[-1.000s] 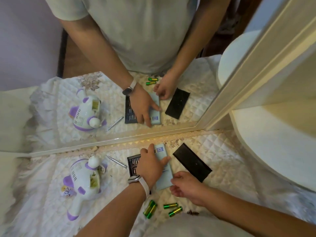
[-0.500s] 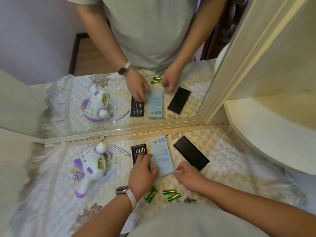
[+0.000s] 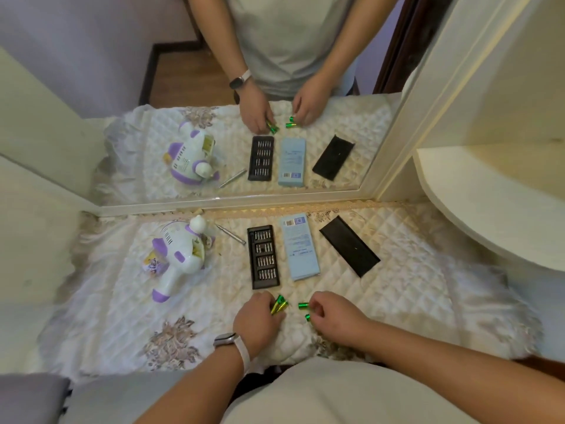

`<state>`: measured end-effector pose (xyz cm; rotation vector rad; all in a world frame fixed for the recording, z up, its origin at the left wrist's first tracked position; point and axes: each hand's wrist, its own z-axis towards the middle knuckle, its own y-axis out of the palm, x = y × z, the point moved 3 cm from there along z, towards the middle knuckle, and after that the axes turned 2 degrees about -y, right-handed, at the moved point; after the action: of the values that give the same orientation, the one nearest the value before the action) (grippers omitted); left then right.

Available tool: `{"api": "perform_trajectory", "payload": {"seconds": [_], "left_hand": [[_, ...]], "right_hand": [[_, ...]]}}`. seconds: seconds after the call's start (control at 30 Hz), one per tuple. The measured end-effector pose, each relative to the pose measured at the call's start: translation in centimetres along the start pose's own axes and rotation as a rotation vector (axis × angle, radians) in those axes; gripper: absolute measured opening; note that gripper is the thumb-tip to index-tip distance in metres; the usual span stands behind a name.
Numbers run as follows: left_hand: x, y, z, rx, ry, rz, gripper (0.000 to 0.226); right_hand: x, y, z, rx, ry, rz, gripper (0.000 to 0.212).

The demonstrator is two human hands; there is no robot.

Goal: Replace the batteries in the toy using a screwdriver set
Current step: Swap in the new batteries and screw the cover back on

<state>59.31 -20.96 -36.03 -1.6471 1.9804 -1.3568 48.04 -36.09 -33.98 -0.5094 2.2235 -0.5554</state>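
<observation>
Batteries (image 3: 279, 304): fingers of the left hand (image 3: 256, 319) curl round two, right hand (image 3: 333, 313) fingers pinch two; blue box (image 3: 299, 246) print unreadable.

On quilted cloth (image 3: 397, 286), left to right: toy (image 3: 177, 258), screwdriver (image 3: 230, 234) just behind-right of it, bit tray (image 3: 263, 257), box (image 3: 299, 246) beside tray, lid (image 3: 349, 245) apart, further right. Mirror (image 3: 214, 87) behind all. Near edge, before tray: battery pair (image 3: 279, 304) in left hand (image 3: 258, 319); two batteries (image 3: 303, 306) just right, under right hand (image 3: 333, 313).
</observation>
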Motion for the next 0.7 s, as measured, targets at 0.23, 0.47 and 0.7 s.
{"api": "perform_trajectory", "payload": {"seconds": [0.23, 0.47, 0.7], "left_hand": [[-1.2, 0.1, -0.4, -0.02, 0.132, -0.126, 0.021], [-2.6, -1.7, -1.9, -0.092, 0.204, -0.369, 0.012], [-4.1, -5.1, -2.3, -0.151, 0.328, -0.439, 0.024]], "right_hand": [[-2.3, 2.2, -0.1, 0.025, 0.019, 0.096, 0.039], [-4.9, 3.4, -0.2, 0.139, 0.024, 0.229, 0.024], [-9.0, 4.1, -0.8, 0.283, -0.079, 0.268, 0.018]]}}
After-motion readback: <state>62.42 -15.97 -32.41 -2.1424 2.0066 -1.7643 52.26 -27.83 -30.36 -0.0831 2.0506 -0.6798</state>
